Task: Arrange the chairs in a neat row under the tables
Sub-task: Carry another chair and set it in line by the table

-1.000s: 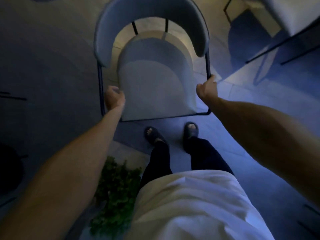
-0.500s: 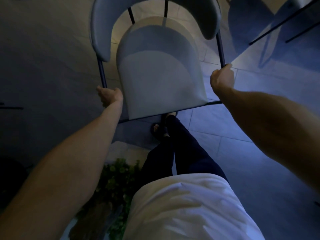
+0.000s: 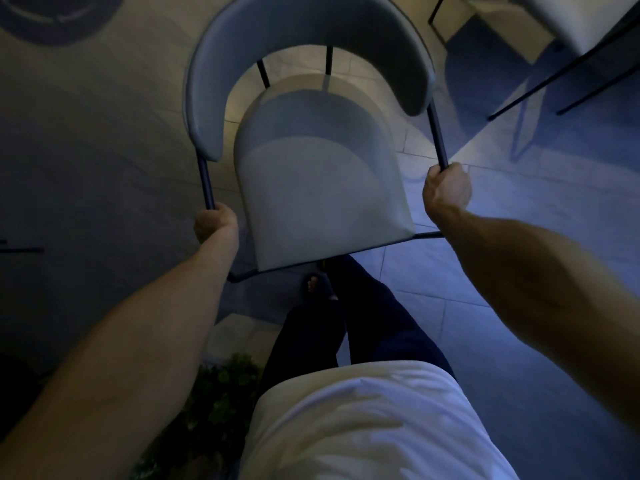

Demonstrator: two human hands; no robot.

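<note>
A pale grey chair (image 3: 322,188) with a curved backrest and a thin black metal frame fills the middle of the view, its seat front facing me. My left hand (image 3: 215,224) grips the frame's left upright below the backrest. My right hand (image 3: 447,189) grips the right upright. The chair hangs in front of my legs and its feet are hidden. Another pale chair (image 3: 571,19) stands at the top right corner, partly cut off.
The floor is tiled and dimly lit. Dark slanted table legs (image 3: 561,74) cross the upper right. A round dark shape (image 3: 52,19) lies on the floor at the upper left. A leafy green plant (image 3: 214,403) sits by my left leg.
The chair has shifted in my grip while I step forward, one leg now in front of the other. Both hands have slid slightly along the frame's uprights.
</note>
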